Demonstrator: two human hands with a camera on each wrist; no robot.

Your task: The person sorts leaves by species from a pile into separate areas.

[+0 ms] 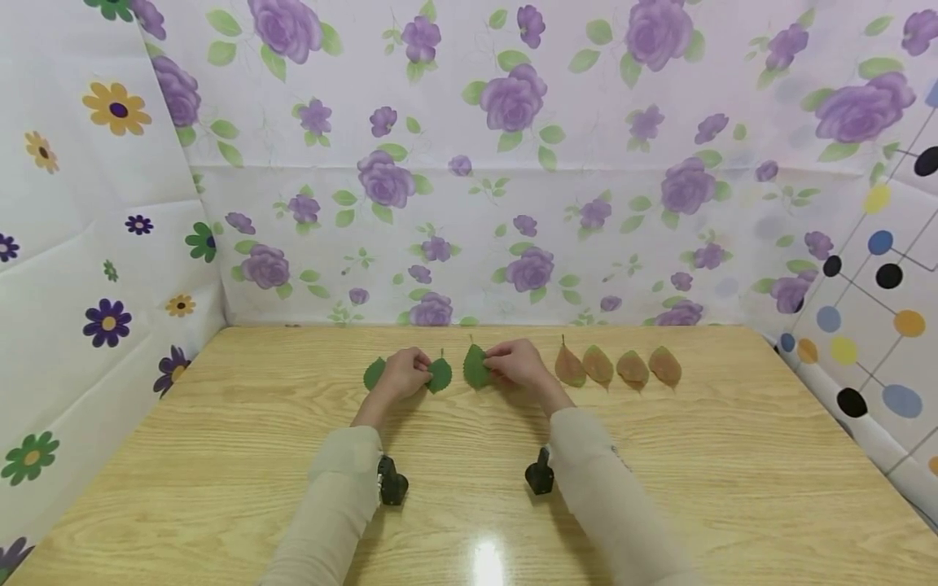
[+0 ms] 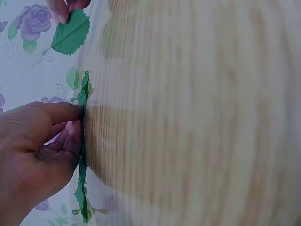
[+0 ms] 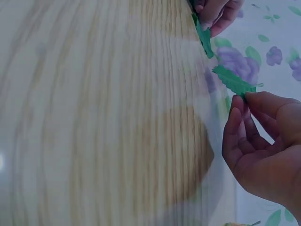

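My right hand pinches the right edge of a green leaf between thumb and fingers. That leaf looks tilted and partly raised off the table in the right wrist view. To its left, my left hand holds the left edge of a second green leaf, which lies low against the table with its stem pointing away. Another green leaf lies on the far side of the left hand and is partly covered by it. The left wrist view shows the left fingers bent at the leaf's edge.
Several reddish-brown leaves with green tints lie in a row to the right of my right hand. The wooden table ends at a flower-patterned cloth wall. Black wrist cameras sit at both cuffs.
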